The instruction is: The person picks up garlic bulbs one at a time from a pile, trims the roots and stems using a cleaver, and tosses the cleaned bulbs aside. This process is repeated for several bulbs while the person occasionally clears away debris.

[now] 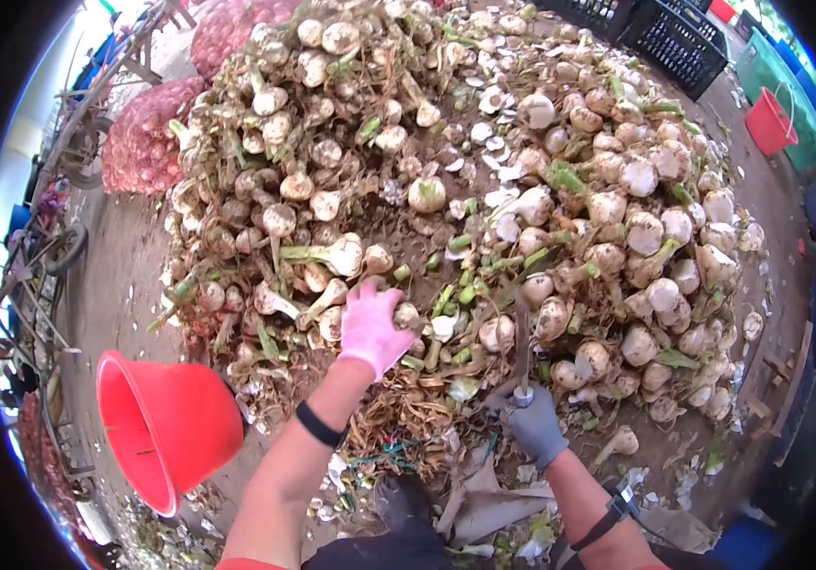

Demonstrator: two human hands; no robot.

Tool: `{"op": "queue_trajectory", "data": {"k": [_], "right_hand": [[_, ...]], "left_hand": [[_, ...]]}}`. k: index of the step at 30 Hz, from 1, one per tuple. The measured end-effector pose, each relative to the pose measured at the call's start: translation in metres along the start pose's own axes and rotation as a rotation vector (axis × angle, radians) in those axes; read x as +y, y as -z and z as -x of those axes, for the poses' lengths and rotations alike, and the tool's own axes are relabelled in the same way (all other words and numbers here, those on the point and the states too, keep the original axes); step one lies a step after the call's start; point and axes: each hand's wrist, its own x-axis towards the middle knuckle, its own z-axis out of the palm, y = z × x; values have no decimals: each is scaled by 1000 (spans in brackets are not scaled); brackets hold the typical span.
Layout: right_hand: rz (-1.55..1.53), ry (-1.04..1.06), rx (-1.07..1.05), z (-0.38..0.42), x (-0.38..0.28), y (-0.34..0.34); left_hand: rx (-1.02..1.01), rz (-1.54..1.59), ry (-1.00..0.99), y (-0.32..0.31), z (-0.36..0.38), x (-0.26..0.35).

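My left hand (373,328), in a pink glove, reaches into the front of a big heap of dirty white bulbs that look like garlic. Its fingers and thumb curve around one soil-covered bulb (408,317). More bulbs with stalks, such as a long-stemmed bulb (341,255), lie just beyond the fingers. In a grey glove, my right hand (533,425) is closed on the handle of a knife (522,342), whose narrow, dirty blade points away from me. Cut green stem pieces (432,356) and torn skins lie between the hands.
A red bucket (189,418) lies tipped at my left. Red mesh sacks (150,138) of bulbs stand behind the heap. Black crates (674,43) and another red bucket (771,122) are at the back right. Trimmed roots (403,418) pile up before my feet.
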Motion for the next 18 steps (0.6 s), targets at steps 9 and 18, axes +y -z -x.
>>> {"op": "queue_trajectory", "data": {"k": [9,18], "right_hand": [[179,219,-98,7,-14,-24],[436,439,-220,51,-37,-58]], "left_hand": [[384,15,-46,5,116,-44],[204,1466,282,17,165,-14]]}}
